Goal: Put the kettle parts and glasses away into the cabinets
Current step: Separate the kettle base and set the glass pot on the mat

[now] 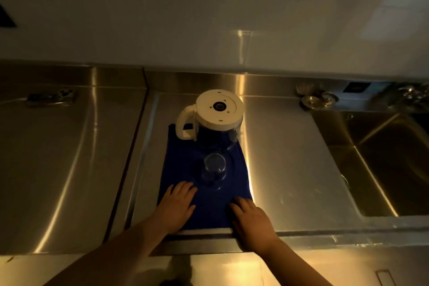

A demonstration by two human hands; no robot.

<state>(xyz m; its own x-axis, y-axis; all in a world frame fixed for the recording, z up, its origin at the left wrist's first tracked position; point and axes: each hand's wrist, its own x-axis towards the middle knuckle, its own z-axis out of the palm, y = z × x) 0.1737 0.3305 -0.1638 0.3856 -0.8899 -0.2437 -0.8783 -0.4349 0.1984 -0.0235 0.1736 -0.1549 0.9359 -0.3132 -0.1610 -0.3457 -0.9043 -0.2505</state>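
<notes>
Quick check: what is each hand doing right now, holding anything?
Left hand: open, flat on the blue cloth, holding nothing.
Right hand: open, resting at the cloth's right edge, holding nothing.

Dim, warm yellow light streaks glare in curved bands across the steel surface (278, 146), the blue cloth (204, 211) sinks almost black, the whole view is soft and slightly blurred, and wide-angle distortion bends straight lines near the edges.
</notes>
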